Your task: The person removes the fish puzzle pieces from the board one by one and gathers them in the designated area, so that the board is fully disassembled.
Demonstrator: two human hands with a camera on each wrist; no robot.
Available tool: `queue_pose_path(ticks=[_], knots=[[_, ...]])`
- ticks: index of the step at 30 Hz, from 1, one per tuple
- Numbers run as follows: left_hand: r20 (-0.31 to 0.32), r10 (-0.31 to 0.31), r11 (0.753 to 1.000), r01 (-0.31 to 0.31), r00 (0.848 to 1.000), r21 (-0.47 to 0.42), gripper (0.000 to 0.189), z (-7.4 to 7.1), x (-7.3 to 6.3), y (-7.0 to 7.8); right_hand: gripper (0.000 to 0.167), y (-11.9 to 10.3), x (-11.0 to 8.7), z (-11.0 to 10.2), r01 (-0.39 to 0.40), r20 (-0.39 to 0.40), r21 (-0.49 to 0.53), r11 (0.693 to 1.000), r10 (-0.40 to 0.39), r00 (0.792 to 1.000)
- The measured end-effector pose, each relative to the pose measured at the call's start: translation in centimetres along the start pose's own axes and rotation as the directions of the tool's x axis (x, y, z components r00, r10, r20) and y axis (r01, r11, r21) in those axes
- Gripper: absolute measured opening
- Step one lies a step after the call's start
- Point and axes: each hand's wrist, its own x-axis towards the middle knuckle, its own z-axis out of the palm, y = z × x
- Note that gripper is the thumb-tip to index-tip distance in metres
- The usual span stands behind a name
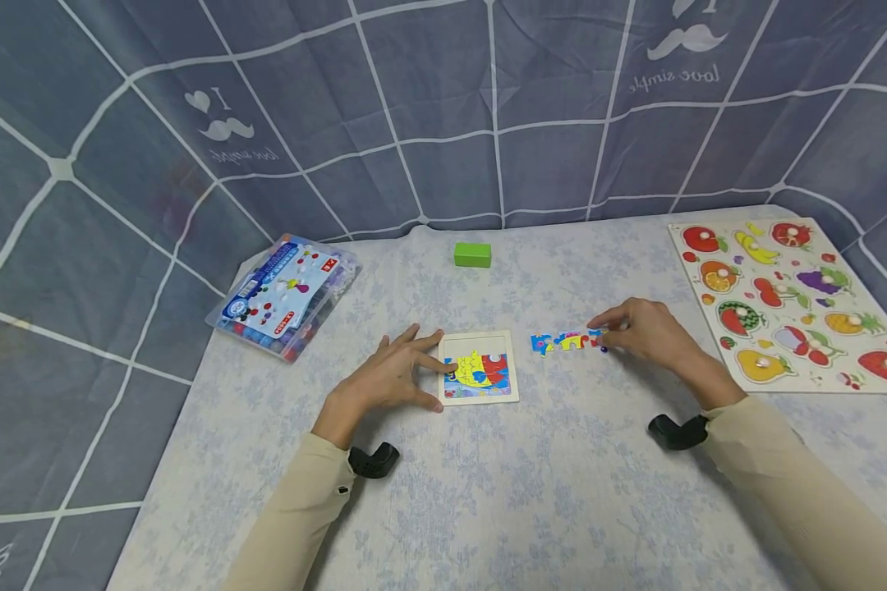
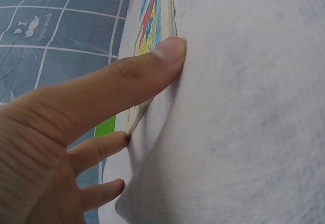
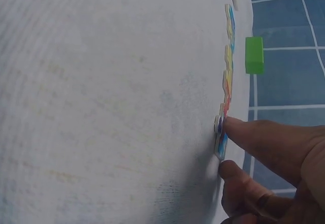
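My left hand (image 1: pixel 393 373) spreads over the left side of a small wooden jigsaw tray (image 1: pixel 513 373), its thumb at the near corner and a fingertip over the picture. In the left wrist view the thumb lies at the tray's edge. Yellow, red and blue fish pieces (image 1: pixel 476 373) fill the lower part of the tray. To the right, a row of loose jigsaw pieces (image 1: pixel 562 341) lies on the table. My right hand (image 1: pixel 650 332) pinches the puzzle piece (image 3: pixel 221 149) at the row's right end between thumb and finger.
A green block (image 1: pixel 472 255) stands at the back. On the left lies a clear plastic box (image 1: pixel 284 295) with a printed label. A fruit peg board (image 1: pixel 791 308) lies at the right. Behind the table (image 1: pixel 488 492) hangs a blue checked curtain (image 1: pixel 443 107).
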Motion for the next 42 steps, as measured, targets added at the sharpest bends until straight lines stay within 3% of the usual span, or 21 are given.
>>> queue_pose_path(ticks=[6,9,14,17,30,42], knots=[[-0.004,0.003,1.0,-0.003,1.0,-0.004,0.062,0.0,-0.1,0.1,0.03,-0.1,-0.3,-0.4,-0.003,0.009,-0.038,0.999,0.004,1.0],[-0.005,0.004,1.0,-0.004,1.0,-0.008,0.061,0.0,-0.2,0.0,0.033,-0.1,-0.4,-0.6,-0.007,-0.024,-0.057,0.998,0.005,1.0],[-0.01,0.005,1.0,-0.005,1.0,-0.016,0.061,-0.1,-0.3,-0.1,0.024,-0.5,-0.2,-0.1,0.052,-0.12,0.0,0.999,-0.052,0.991],[-0.012,0.004,1.0,-0.004,1.0,-0.015,0.061,-0.1,-0.3,-0.1,0.02,-1.2,0.2,0.7,0.097,-0.132,0.041,0.994,-0.091,0.987],[0.002,0.0,1.0,0.0,1.0,-0.008,0.062,-0.1,-0.1,0.1,0.022,-6.2,1.9,5.3,0.198,-0.027,0.094,0.976,-0.196,0.98],[0.006,0.013,1.0,-0.013,1.0,0.011,0.06,-0.2,-0.1,0.1,0.029,-11.0,2.8,8.5,0.272,0.133,0.175,0.946,-0.297,0.946]])
